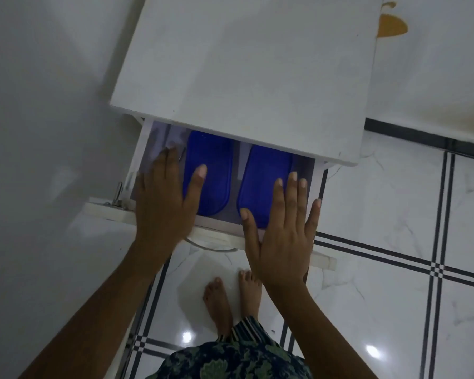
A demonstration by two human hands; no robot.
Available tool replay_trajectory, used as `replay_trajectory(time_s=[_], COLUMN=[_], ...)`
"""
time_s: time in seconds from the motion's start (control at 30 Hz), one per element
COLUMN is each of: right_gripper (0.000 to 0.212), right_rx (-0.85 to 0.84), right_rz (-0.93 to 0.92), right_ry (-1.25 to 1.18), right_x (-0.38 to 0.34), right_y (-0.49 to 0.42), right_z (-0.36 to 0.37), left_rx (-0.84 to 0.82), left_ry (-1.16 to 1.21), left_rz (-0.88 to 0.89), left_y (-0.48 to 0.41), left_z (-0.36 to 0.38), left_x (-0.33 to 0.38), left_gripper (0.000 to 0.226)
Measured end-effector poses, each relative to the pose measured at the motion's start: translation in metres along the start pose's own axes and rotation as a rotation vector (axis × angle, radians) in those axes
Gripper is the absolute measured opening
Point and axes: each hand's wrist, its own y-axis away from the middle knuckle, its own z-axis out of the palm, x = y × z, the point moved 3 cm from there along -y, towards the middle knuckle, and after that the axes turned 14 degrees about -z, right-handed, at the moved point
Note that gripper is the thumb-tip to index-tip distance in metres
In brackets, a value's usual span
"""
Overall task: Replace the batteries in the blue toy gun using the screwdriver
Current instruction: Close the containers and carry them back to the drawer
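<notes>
A white drawer (pixel 219 240) stands pulled out from under a white cabinet top (pixel 244 77). Inside lie two blue lidded containers side by side, the left one (pixel 211 160) and the right one (pixel 266 170). My left hand (pixel 164 203) hovers flat over the drawer's left side, fingers straight, its thumb over the left container. My right hand (pixel 282 231) is spread flat over the drawer's front right, fingertips above the right container. Neither hand holds anything. No toy gun, screwdriver or batteries show in this view.
A metal fitting (pixel 118 194) sticks up at the drawer's left front corner. A curved handle (pixel 211 246) runs under the drawer front. My bare feet (pixel 230 296) stand on white tiles with dark lines. A white wall is at the left.
</notes>
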Motion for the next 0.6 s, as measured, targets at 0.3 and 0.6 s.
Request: replay_trajectory(time_s=[0.3, 0.6], right_gripper=[0.094, 0.093], right_rx=[0.052, 0.009], right_rz=[-0.087, -0.422], right_ry=[0.186, 0.178], right_x=[0.011, 0.036], right_y=[-0.050, -0.099], right_z=[-0.001, 0.007], left_rx=[0.367, 0.247], left_ry=[-0.339, -0.376], left_rz=[0.359, 0.594], left_y=[0.001, -0.054], left_z=[0.012, 0.006], left_x=[0.016, 0.039], left_gripper=[0.070, 0.096])
